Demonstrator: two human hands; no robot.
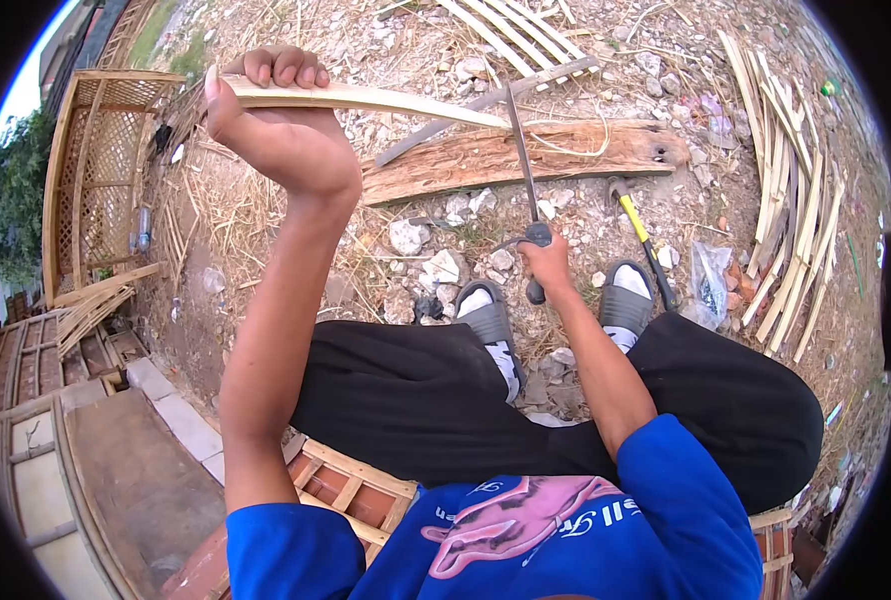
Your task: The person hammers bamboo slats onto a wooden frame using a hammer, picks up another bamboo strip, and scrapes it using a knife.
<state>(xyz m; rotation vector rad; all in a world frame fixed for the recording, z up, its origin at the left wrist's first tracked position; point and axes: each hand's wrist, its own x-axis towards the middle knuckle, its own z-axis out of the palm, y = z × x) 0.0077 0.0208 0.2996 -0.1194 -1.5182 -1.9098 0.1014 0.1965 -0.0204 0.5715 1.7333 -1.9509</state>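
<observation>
My left hand (291,130) is raised at the upper left, its fingers curled over a long pale wooden strip (376,100). The strip slopes down to the right, and its far end meets the blade of a long thin knife (523,150). Wrapped around the dark handle of that knife is my right hand (548,263), with the blade pointing away from me. Under the strip's far end lies a thick weathered plank (446,178) on the ground. A narrow grey stick (421,143) rests across the plank. Whether blade and strip are pressed together I cannot tell.
A hammer (641,235) with a yellow and black handle lies near my right sandal (627,300). Split strips (791,200) are piled at the right, more (506,30) at the top. A lattice panel (106,180) stands at left. Stones and a plastic bag (708,282) litter the ground.
</observation>
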